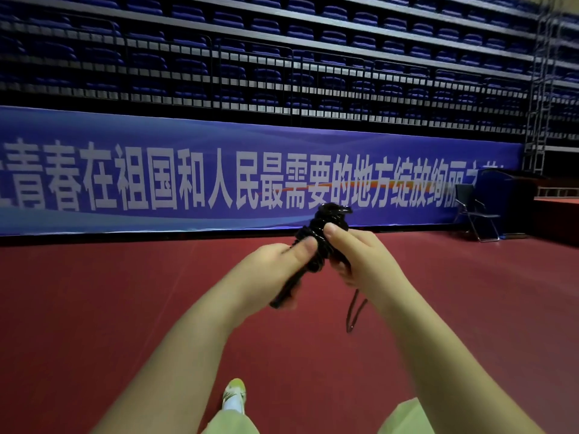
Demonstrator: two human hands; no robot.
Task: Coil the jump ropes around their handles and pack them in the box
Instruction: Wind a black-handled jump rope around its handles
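Rope [326, 233], black and mostly coiled round its handles [286, 291], is held above the floor [125, 292]. The handles are gripped by the left hand [275, 264]; the coil is pinched by the right hand [357, 258]. A short tail [354, 314] remains to be wound. No box is seen.

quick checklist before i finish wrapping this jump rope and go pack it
1. Left hand grips the handles: ok.
2. Right hand holds the coil of black jump rope: ok.
3. Rope fully wound: not ok, a loose loop hangs below the right hand.
4. Loose loop off the red floor: cannot tell.
5. Box within reach: cannot tell, none in view.
6. Walking path free: ok near the shoe; a folding chair stands far right.
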